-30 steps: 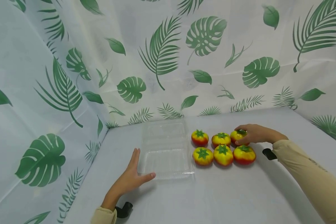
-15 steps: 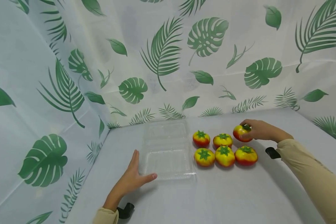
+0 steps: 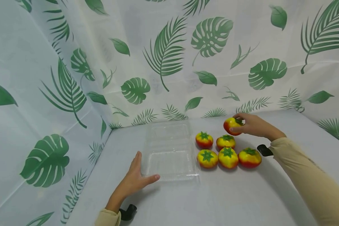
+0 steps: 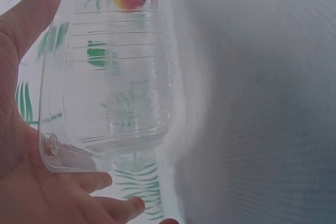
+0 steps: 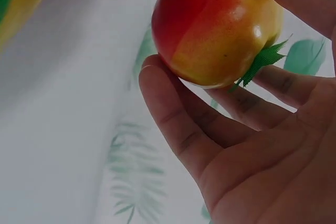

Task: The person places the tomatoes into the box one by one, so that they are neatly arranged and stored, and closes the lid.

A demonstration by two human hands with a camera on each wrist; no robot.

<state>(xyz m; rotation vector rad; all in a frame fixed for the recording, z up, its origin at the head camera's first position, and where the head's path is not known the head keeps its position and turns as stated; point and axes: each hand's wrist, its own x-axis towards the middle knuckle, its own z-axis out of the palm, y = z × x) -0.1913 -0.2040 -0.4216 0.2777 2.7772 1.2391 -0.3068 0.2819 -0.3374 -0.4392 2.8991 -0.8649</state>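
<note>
Held fruit (image 3: 231,126) moved left; wrist view alone shows right palm (image 5: 273,163).

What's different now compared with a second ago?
The right hand, holding a round red-yellow fruit with a green leafy top, has lifted it from the back row's right end and carried it leftward. Five similar fruits, the clear plastic container and the left hand stayed put.

Soft light; dim right wrist view, glints on held fruit (image 5: 215,27)
</note>
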